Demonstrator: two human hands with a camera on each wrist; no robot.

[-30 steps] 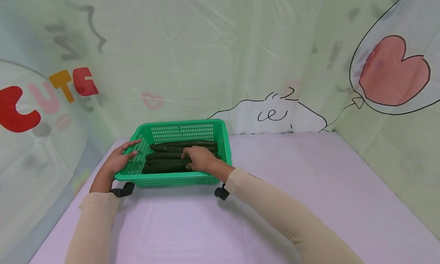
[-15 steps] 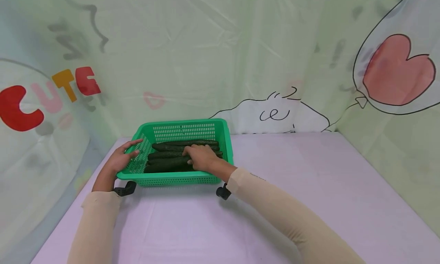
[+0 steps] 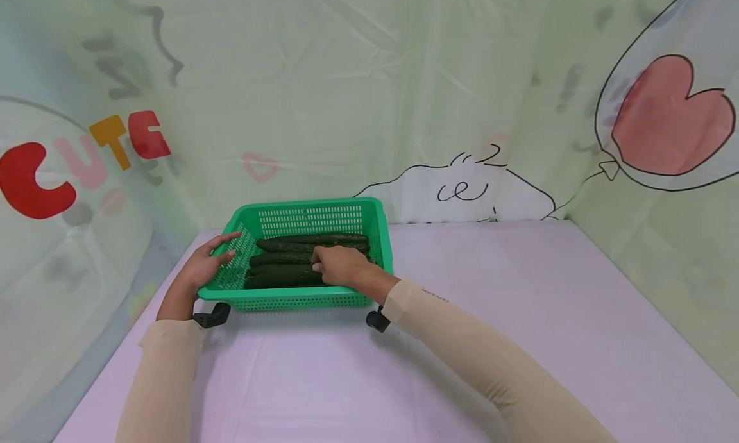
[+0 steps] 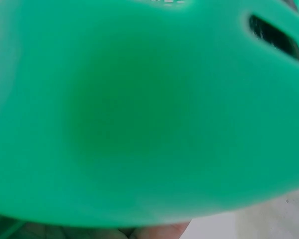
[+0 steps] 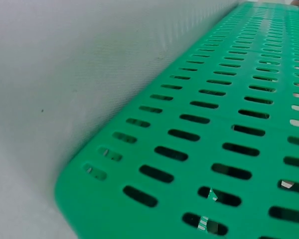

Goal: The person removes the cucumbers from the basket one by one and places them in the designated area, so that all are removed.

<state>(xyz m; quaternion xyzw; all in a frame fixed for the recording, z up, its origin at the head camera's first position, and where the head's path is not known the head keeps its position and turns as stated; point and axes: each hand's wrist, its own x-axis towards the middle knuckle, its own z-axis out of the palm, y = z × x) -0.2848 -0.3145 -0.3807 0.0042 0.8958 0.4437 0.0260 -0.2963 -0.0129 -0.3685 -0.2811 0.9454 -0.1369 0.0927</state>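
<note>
In the head view a green plastic basket (image 3: 294,298) with slotted walls stands on the table. Several long dark green cucumbers (image 3: 283,277) lie side by side in it. My right hand (image 3: 343,267) reaches over the near right rim and grips a cucumber toward its right end; the palm hides that end. At the basket's left end, my left hand (image 3: 201,267) rests against the rim, fingers extended. The left wrist view is mostly filled by the blurred basket wall (image 4: 139,124), with fingertips (image 4: 159,232) just below its edge. Slotted basket wall (image 5: 224,124) fills much of the right wrist view.
A pale lilac cloth covers the table (image 3: 491,315), which extends to the right of the basket and in front of it. Behind stands a printed curtain (image 3: 323,97), close to the basket's far side. A dark wrist camera (image 3: 378,320) hangs under the right wrist.
The right hand's fingers have drawn in over the cucumbers, and the hand has shifted slightly right. The left hand keeps its place at the basket. The head view has shifted a little.
</note>
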